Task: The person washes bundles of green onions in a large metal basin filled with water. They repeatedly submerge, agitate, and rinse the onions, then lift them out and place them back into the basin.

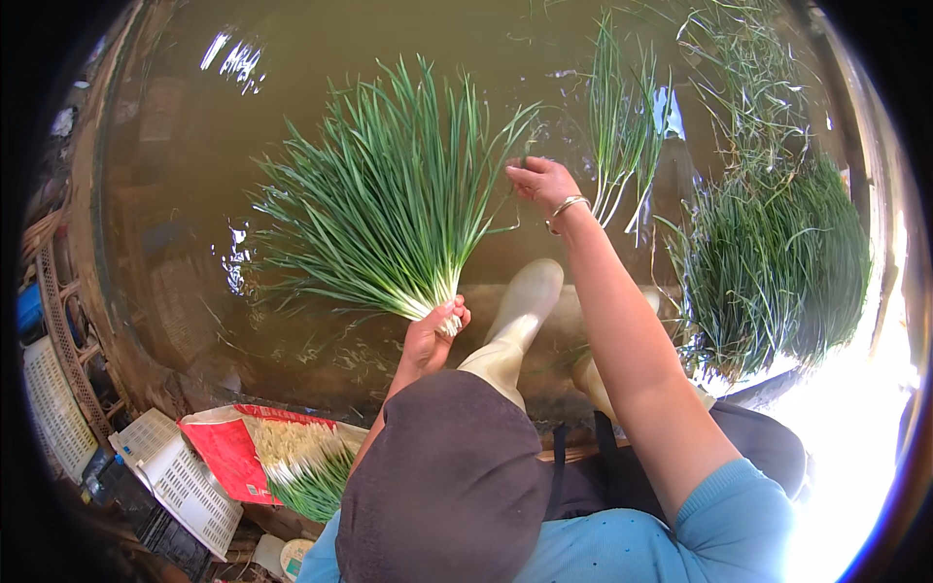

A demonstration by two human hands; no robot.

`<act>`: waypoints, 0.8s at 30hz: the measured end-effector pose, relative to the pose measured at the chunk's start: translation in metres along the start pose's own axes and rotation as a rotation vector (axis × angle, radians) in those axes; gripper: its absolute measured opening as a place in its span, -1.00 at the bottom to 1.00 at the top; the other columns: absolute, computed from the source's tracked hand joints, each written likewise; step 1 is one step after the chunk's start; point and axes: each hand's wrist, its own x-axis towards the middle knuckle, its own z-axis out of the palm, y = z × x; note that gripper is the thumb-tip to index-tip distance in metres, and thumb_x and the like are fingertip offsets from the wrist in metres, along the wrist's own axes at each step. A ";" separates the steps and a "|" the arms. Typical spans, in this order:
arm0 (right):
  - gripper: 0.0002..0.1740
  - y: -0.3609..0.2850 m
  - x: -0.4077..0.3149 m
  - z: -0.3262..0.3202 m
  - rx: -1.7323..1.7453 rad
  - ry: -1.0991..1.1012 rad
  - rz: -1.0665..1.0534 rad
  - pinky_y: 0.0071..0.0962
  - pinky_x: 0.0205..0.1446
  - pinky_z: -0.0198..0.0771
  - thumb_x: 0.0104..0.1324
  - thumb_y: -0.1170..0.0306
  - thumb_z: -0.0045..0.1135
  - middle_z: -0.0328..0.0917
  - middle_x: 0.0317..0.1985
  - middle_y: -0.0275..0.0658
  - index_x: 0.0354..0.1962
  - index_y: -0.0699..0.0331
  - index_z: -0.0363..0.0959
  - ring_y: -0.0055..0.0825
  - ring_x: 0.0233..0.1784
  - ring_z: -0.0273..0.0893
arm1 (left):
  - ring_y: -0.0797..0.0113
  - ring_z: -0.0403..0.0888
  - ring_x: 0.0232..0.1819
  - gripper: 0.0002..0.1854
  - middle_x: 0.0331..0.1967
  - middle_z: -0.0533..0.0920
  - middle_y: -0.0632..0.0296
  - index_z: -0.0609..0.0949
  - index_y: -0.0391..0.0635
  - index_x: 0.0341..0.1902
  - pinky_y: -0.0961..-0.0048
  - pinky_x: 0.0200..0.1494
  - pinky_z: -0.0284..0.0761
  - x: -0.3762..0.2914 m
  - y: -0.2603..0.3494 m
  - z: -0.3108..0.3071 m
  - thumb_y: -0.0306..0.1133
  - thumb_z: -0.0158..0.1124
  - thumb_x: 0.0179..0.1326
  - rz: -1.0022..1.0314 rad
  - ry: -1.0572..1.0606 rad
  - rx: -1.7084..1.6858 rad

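My left hand [432, 337] grips a fanned bunch of long green-leaved plants, probably garlic chives [393, 211], by its white stem ends. The leaves spread up and left over murky water. To the right of the bunch is my right hand [538, 178], with a bangle on its wrist. Its fingers are bent near some thin dark strands by the bunch's outer leaves; whether they pinch one is too blurred to tell. A few loose stalks [616, 124] float just beyond that hand.
A dense pile of green stalks [773, 270] lies at the right, with tangled leaves [754, 87] above it. At lower left, stalks with pale ends [306, 459] lie on a red and white sack [219, 455] beside white plastic baskets [186, 481]. Light-coloured boots [521, 310] stand in front.
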 end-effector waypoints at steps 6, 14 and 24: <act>-0.83 0.003 0.001 0.018 -0.046 -0.059 0.091 -0.76 -0.35 0.27 0.27 0.30 0.22 0.43 -0.48 -0.50 -0.28 0.21 0.51 -0.79 -0.47 0.29 | 0.49 0.57 -0.29 -0.78 -0.24 0.57 0.19 0.51 -0.28 -0.07 0.41 -0.02 0.53 -0.001 0.000 -0.001 -0.54 0.19 0.20 -0.002 -0.018 -0.009; -0.84 0.005 -0.003 0.006 0.065 -0.164 0.046 -0.75 -0.25 0.39 0.29 0.38 0.16 0.49 -0.37 -0.46 -0.20 0.22 0.48 -0.75 -0.36 0.43 | 0.49 0.57 -0.29 -0.79 -0.23 0.57 0.19 0.51 -0.27 -0.08 0.42 -0.02 0.55 0.002 -0.001 -0.007 -0.52 0.20 0.21 -0.013 -0.012 -0.009; -0.79 0.013 -0.005 0.013 0.299 -0.187 0.114 -0.61 -0.09 0.47 0.31 0.44 0.13 0.53 -0.24 -0.40 -0.11 0.24 0.44 -0.63 -0.18 0.51 | 0.48 0.56 -0.28 -0.77 -0.25 0.57 0.19 0.49 -0.26 -0.06 0.43 -0.04 0.56 0.002 0.000 -0.010 -0.53 0.19 0.20 -0.025 -0.015 -0.004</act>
